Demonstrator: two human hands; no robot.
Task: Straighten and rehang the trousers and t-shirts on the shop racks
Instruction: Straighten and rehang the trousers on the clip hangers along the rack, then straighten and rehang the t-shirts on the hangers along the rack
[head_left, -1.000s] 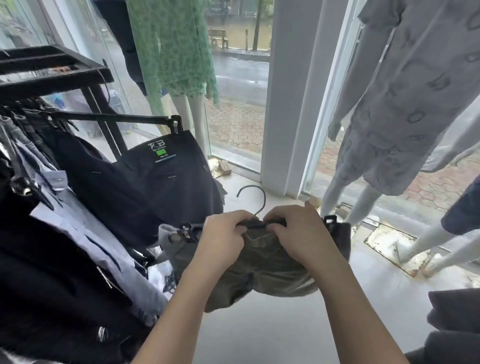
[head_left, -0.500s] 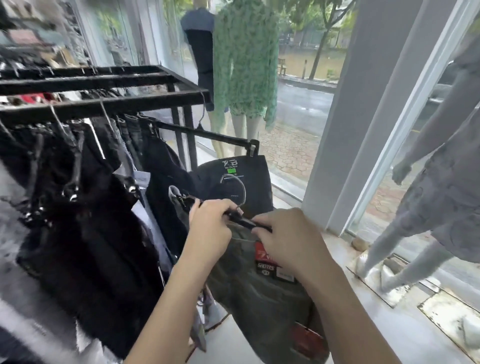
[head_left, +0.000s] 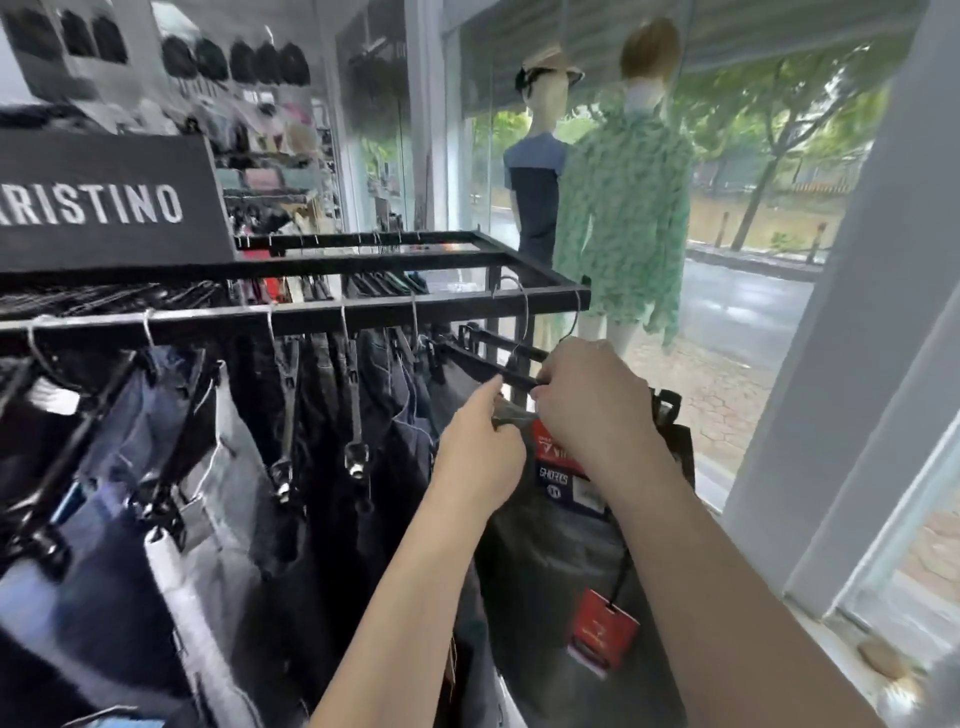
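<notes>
Dark olive shorts (head_left: 566, 582) hang from a black clip hanger (head_left: 519, 382) at the right end of the black rack (head_left: 395, 314). The hanger's metal hook (head_left: 519, 306) is up at the rack's front rail. My right hand (head_left: 592, 405) grips the hanger bar at the waistband. My left hand (head_left: 480, 447) pinches the waistband and the hanger's left part. A red and navy label (head_left: 563, 467) sits at the waist, and a red swing tag (head_left: 602, 634) dangles lower. Several jeans and dark trousers (head_left: 218, 467) fill the rail to the left.
A black brand sign (head_left: 104, 202) stands on top of the rack. Two mannequins (head_left: 623, 197) stand at the glass window behind the rack's end. A white pillar (head_left: 852, 322) and window sill are close on the right. Shelves with caps line the far wall.
Both hands have lifted the shorts on their hanger from low in front of me up to the rack's rail. My view has swung up and left towards the rack.
</notes>
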